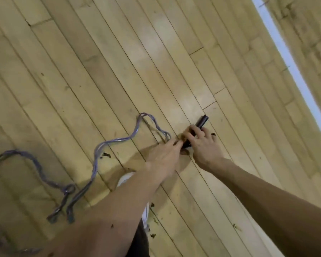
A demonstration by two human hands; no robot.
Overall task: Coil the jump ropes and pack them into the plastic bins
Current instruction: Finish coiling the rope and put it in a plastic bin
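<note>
Reaching down to a pale wooden plank floor [119,52], the right hand [202,147] has its grip closed round a black cylindrical jump-rope handle [202,121]; the left hand [163,156] pinches its near end. A purple plastic rope [111,143] snakes leftward.

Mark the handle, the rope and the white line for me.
handle [202,121], head view, its free end
rope [117,141], head view, its wavy middle stretch
white line [294,71], head view, its middle

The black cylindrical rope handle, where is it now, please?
The black cylindrical handle sits right of centre, head view, gripped by the right hand, left hand at its lower end.
</note>
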